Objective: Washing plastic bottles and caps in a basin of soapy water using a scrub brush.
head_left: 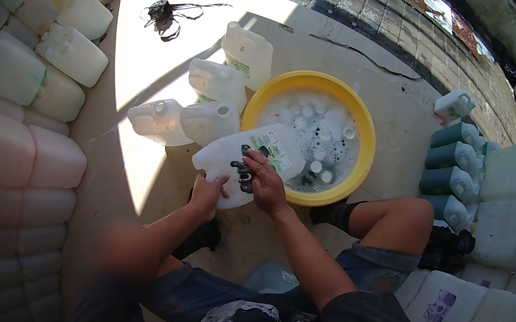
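Observation:
A white translucent plastic jerrycan (pixel 292 148) with a green-and-white label lies tilted over the near left rim of a yellow basin (pixel 368 153). My left hand (pixel 206 194) grips the jerrycan's near end. My right hand (pixel 269 185) is closed on a dark grey, lumpy scrubber (pixel 243 176) and presses it against the jerrycan's side beside the label. Sudsy grey water (pixel 318 127) fills the basin, with several white caps (pixel 315 167) floating in it. Left of the basin stand several more jerrycans (pixel 247 53), close together.
Stacked white jerrycans (pixel 54 157) wall in the left side, and more (pixel 499 229) rise on the right. Teal-coloured jerrycans (pixel 449 183) line up before the right stack. A black strappy bundle (pixel 161 12) lies on the pale floor board. Behind me-facing board are grey pavers (pixel 339 4).

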Motion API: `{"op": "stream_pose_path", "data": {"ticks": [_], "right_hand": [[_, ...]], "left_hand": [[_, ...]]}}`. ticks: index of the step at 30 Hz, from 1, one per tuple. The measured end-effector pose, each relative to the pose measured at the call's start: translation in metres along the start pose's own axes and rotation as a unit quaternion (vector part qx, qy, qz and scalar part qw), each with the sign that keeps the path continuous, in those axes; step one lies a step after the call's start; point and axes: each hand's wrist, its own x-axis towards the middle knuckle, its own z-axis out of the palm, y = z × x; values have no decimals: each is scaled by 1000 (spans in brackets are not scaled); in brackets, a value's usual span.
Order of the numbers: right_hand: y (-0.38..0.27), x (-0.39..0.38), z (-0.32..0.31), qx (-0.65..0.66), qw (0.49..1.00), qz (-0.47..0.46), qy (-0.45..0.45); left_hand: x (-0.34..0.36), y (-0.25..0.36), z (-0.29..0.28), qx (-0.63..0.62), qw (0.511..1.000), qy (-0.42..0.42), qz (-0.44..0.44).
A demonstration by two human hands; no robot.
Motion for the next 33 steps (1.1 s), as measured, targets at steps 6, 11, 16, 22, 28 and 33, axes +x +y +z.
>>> {"op": "stream_pose_path", "data": {"ticks": [6,11,16,22,28,33], "right_hand": [[77,-20,-39,-129,942,281,129],[-7,-35,42,-114,992,59,14],[41,-3,-8,-260,938,219,62],[44,27,-10,-329,904,274,8],[-23,3,68,-209,973,100,-14],[77,26,-47,-147,912,374,77]], "left_hand": [[24,-15,-18,81,992,55,-74],[28,-16,-31,116,987,49,-102],[20,-23,-40,115,990,46,-71],[19,-41,-27,130,990,57,-16],[20,-35,-37,113,992,59,-4],[5,-23,-27,169,984,47,20]]}}
